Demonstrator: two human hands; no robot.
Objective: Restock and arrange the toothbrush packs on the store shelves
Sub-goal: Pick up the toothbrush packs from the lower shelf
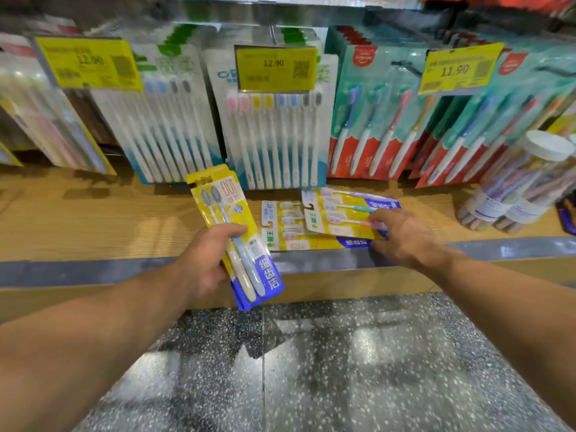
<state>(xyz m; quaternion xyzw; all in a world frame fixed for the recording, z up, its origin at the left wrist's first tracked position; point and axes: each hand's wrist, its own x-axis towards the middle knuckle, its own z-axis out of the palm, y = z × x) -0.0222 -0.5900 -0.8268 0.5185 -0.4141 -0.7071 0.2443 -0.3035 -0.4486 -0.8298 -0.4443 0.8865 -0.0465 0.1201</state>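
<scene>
My left hand (pixel 202 263) grips a yellow toothbrush pack (pixel 232 232). Right hand (pixel 402 236) fingers pinch the shelf pack (pixel 346 213). Light, slick blister card; I'd grab edges.

- Two hands: the left hand (pixel 202 263); the right hand (pixel 402 235);
- Three yellow price tags (pixel 276 68);
- Two yellow packs lying flat on the shelf (pixel 314 227);
- Two clear tubs (pixel 511 182), lying on their sides
</scene>
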